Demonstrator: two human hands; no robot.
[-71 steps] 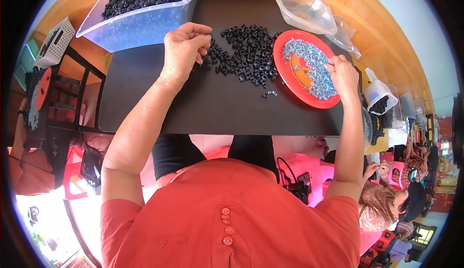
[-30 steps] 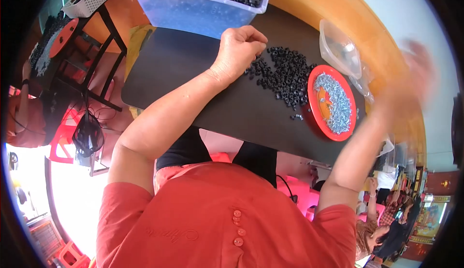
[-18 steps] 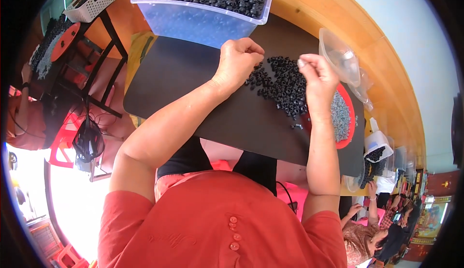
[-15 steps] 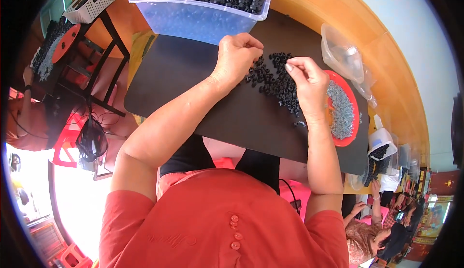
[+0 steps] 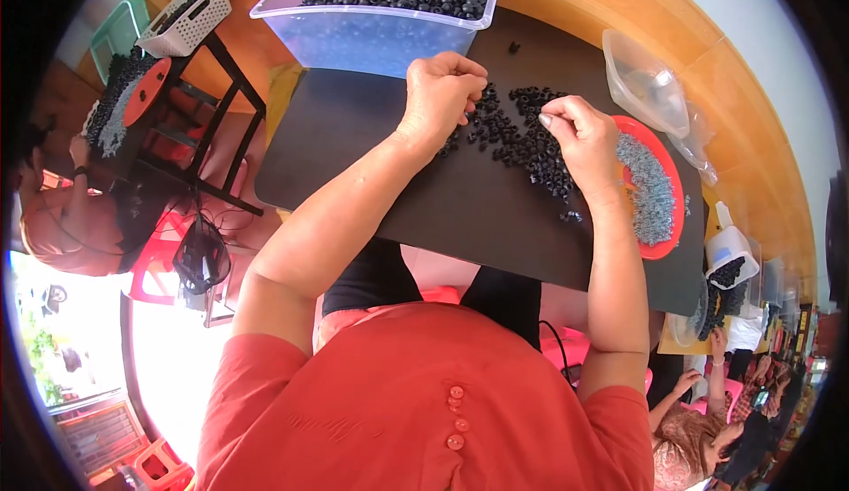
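Small black ring-shaped plastic parts lie in a loose pile (image 5: 539,155) on the dark table (image 5: 478,217). My left hand (image 5: 438,93) hovers at the pile's left side, its fingers curled together. Black parts show right by its fingertips, but what it grips is hidden. Over the pile's right side, my right hand (image 5: 585,141) pinches thumb and forefinger together; anything between them is too small to make out. Beside that hand is a round red tray (image 5: 675,181) holding many small grey pieces (image 5: 650,192). One black part (image 5: 514,47) sits alone farther back.
A large clear bin (image 5: 363,40) full of black parts stands at the table's far edge. An empty-looking clear container (image 5: 646,93) lies at the right back. Another person (image 5: 75,217) works at a table on the left; more people (image 5: 707,429) sit at lower right.
The whole view has shifted, so the table and both hands appear farther right. A lone black part now shows on the table beyond the pile. Both hands stay closed near the pile.
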